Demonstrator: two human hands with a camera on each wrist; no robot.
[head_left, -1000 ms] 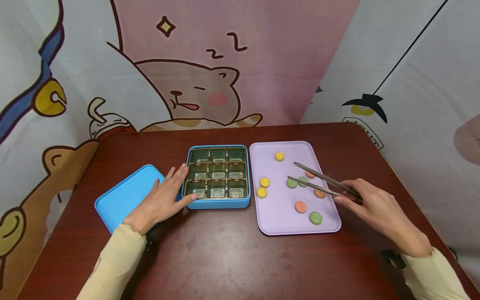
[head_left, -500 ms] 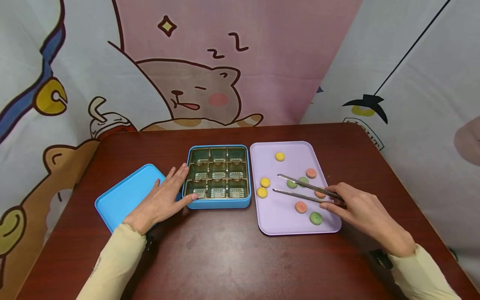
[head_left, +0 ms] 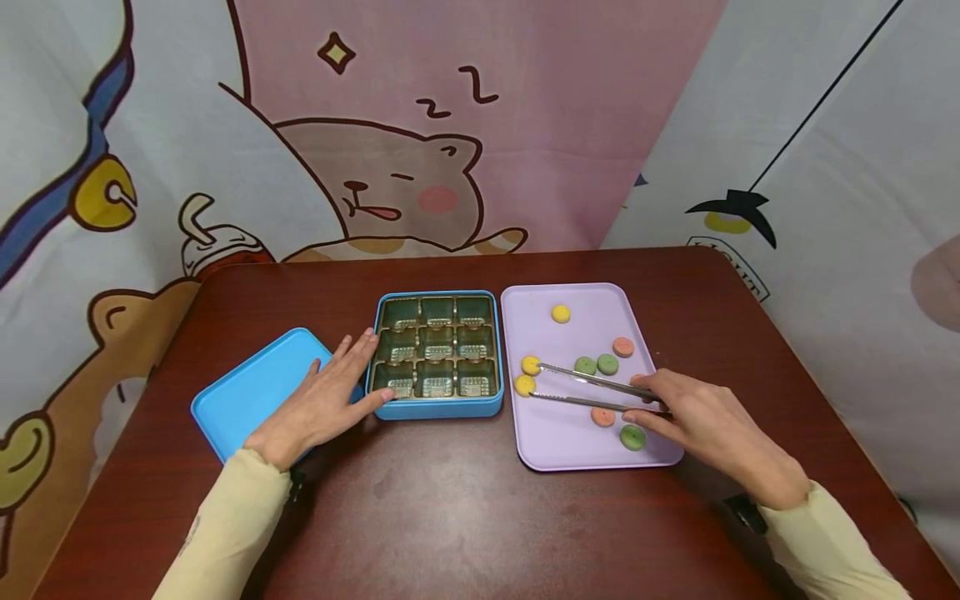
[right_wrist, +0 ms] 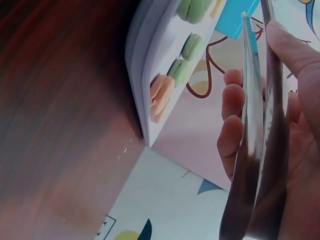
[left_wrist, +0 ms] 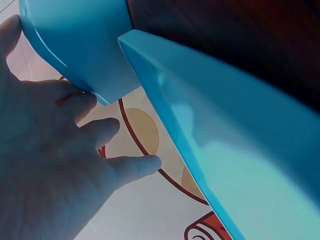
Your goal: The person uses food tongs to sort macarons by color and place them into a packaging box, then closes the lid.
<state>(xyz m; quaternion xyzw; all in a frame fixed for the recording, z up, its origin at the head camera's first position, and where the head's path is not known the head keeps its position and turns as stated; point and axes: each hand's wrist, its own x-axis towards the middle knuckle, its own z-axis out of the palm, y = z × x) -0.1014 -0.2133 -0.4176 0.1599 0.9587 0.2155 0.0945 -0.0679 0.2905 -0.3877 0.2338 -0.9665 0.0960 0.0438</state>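
Note:
My right hand (head_left: pixel 705 425) holds metal tongs (head_left: pixel 592 381), their tips spread apart beside two yellow macarons (head_left: pixel 530 365) at the left of the lilac tray (head_left: pixel 555 446). A third yellow macaron (head_left: pixel 560 313) lies farther back. Green macarons (head_left: pixel 607 364) and orange macarons (head_left: pixel 623 347) are scattered over the tray; the hand partly covers one. In the right wrist view the fingers and thumb grip the tongs (right_wrist: pixel 255 145) from both sides. My left hand (head_left: pixel 322 408), fingers extended, touches the left side of a blue box (head_left: pixel 442 408) with a gold divided insert.
A blue lid (head_left: pixel 258 392) lies aslant on the brown table (head_left: pixel 450 508), partly under the left hand and forearm. The box stands close to the tray's left edge. A printed cloth (head_left: pixel 562 125) hangs behind the table.
The right hand has moved left with the tongs, whose tips went from over the green macarons to beside the two left yellow ones. The left hand stays on the box.

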